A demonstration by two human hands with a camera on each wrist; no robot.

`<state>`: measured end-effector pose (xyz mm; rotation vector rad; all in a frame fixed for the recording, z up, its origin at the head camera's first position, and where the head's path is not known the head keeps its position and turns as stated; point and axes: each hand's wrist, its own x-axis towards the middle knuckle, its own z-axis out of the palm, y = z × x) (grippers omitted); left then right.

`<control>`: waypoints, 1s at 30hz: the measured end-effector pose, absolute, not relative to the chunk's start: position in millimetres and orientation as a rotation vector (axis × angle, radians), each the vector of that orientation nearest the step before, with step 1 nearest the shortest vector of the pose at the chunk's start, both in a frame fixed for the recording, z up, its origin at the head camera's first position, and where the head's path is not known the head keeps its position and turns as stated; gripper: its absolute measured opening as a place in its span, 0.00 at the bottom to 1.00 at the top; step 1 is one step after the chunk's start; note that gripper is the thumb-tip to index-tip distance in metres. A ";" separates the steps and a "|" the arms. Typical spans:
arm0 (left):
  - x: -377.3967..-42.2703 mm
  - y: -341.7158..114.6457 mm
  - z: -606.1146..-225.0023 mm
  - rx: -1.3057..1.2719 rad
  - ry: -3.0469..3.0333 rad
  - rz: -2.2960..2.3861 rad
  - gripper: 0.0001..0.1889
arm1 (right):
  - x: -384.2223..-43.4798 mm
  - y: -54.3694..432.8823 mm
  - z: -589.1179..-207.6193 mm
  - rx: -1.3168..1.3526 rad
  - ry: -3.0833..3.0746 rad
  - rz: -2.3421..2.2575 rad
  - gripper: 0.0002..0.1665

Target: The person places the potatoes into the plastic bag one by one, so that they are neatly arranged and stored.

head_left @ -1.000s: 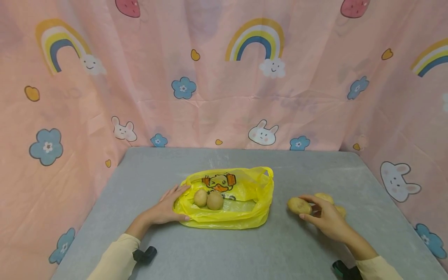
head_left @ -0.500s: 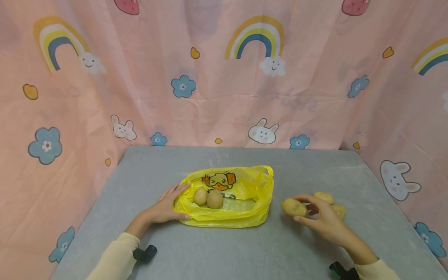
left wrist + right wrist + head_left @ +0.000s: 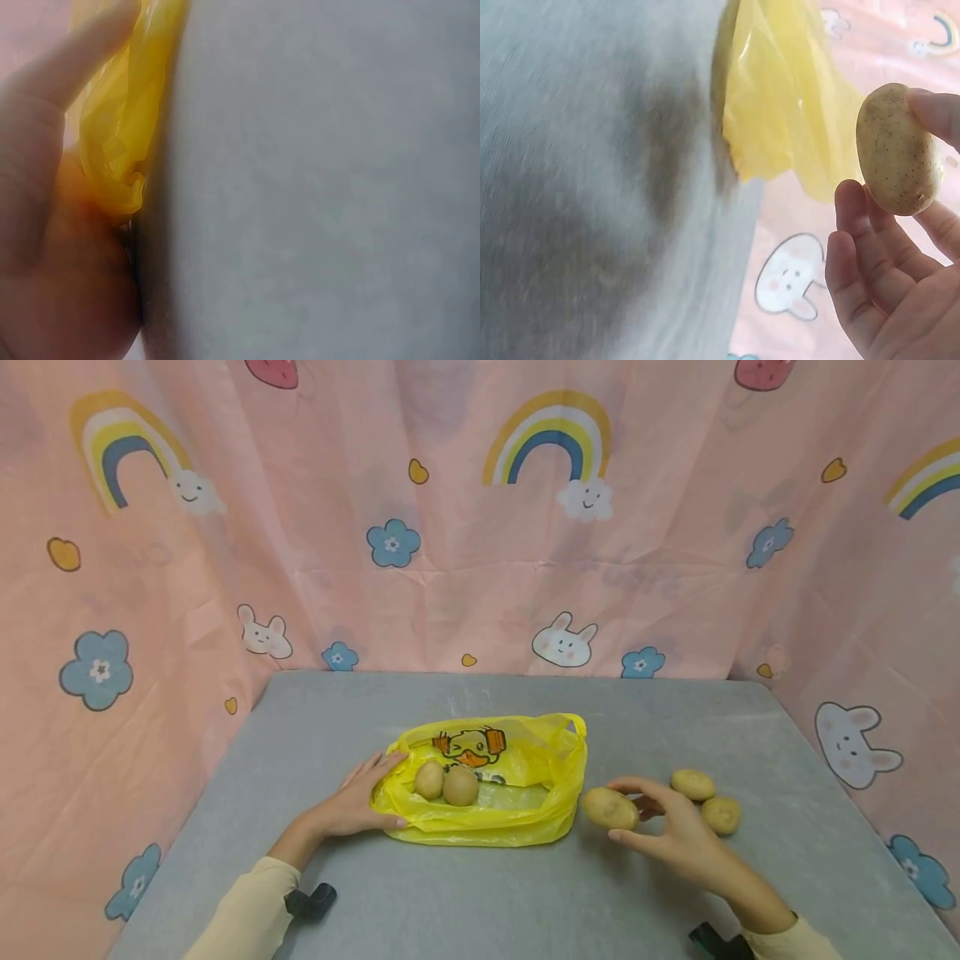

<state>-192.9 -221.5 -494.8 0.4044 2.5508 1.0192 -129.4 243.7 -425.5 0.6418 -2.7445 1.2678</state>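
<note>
A yellow plastic bag (image 3: 487, 835) with a duck print stands on the grey table, its mouth gaping upward. Two round brownish potatoes (image 3: 461, 786) lie inside it. My left hand (image 3: 348, 806) rests against the bag's left end, thumb along the front and fingers along the back, all fairly straight. In the left wrist view the thumb lies across the yellow plastic (image 3: 124, 150). Just right of the bag, my right hand (image 3: 678, 835) pinches a potato (image 3: 611, 809) between thumb and fingers. In the right wrist view that potato (image 3: 898, 150) shows above the curved fingers.
Two more potatoes, one farther back (image 3: 693, 784) and one nearer (image 3: 721, 816), lie on the table (image 3: 480, 910) behind my right hand. A pink patterned curtain (image 3: 465, 543) hangs along the back and sides.
My right hand has moved left with the potato, toward the bag, uncovering the two potatoes behind it. My left hand and the bag have stayed in place.
</note>
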 end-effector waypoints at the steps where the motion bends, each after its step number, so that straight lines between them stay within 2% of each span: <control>1: -193.1 -221.5 -494.9 0.407 2.552 1.019 0.57 | -129.1 242.0 -425.6 0.658 -2.735 1.281 0.28; 9: -193.8 -221.5 -495.4 0.411 2.551 1.032 0.57 | -129.1 225.7 -424.4 0.736 -2.711 1.342 0.28; 30: -192.0 -221.7 -491.8 0.411 2.554 1.016 0.57 | -140.0 162.8 -424.8 0.625 -2.690 1.496 0.30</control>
